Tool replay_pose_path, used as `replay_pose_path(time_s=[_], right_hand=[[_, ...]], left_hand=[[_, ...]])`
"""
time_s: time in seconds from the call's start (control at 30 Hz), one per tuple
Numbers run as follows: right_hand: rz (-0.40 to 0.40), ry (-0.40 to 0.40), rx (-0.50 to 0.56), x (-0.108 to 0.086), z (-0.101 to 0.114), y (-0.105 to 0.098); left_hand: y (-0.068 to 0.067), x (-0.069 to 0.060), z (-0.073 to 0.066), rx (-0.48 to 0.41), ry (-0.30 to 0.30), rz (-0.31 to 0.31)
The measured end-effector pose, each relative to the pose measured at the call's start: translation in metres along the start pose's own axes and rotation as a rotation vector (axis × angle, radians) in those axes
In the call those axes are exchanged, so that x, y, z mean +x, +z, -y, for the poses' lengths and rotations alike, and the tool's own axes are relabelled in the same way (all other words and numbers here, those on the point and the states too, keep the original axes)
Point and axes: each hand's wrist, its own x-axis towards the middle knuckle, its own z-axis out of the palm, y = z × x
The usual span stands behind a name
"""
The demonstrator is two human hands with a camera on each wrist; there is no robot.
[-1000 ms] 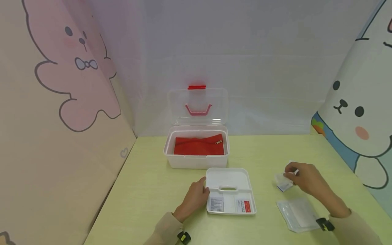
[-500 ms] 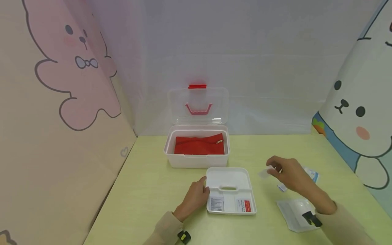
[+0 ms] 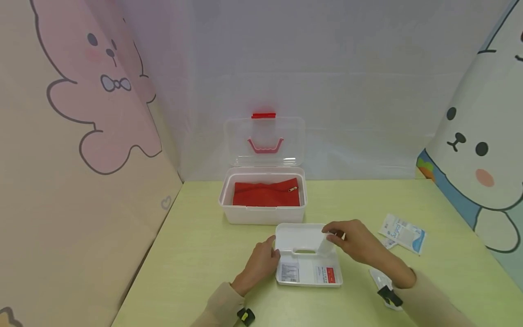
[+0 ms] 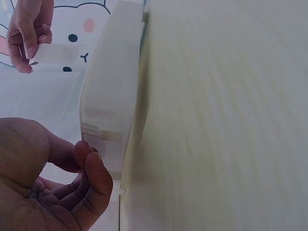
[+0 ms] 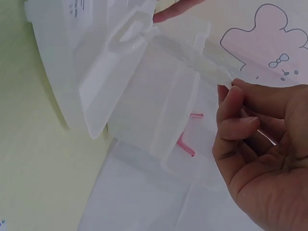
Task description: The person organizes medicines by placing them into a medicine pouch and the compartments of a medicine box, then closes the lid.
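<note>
My left hand point(image 3: 258, 262) holds the left edge of a white divided tray point(image 3: 298, 235), with thumb and fingertips at its rim in the left wrist view. Two flat printed packets lie in the tray's front compartments: a grey-and-white one point(image 3: 289, 273) at left and a red-and-white one point(image 3: 330, 274) at right. My right hand point(image 3: 353, 240) pinches a small translucent white packet point(image 3: 325, 246) by its upper edge. The packet hangs over the right side of the tray, close to its carrying slot. What is inside it cannot be told.
Behind the tray stands a white box point(image 3: 267, 216) with its clear lid point(image 3: 265, 129) raised and a red zip pouch point(image 3: 265, 195) inside. At right lie a blue-and-white packet point(image 3: 405, 234), a smaller packet point(image 3: 388, 243) partly under it, and a clear packet point(image 3: 379, 278) below my right forearm.
My right hand has moved left with the small translucent packet, from beside the blue-and-white packet to above the tray. My left hand has stayed at the tray's edge.
</note>
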Motion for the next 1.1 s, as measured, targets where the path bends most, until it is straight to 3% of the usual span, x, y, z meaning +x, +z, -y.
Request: replay_pose_path(time_s=[0.23,0.37,0.77,1.1], right_hand=[[0.142,-0.056,0.107,0.007,0.006,0.028],[0.185,-0.072,0.142,0.012,0.006,0.04],[0.183,-0.022,0.129,0.02,-0.005,0.062],[0.14,0.019,-0.053,0.02,-0.002,0.077]], left_hand=[[0.001,0.0,0.0,0.001,-0.003,-0.003],[0.002,0.0,0.0,-0.004,-0.004,-0.004],[0.002,-0.001,0.0,-0.013,0.007,-0.008],[0.003,0.0,0.001,-0.017,0.005,-0.013]])
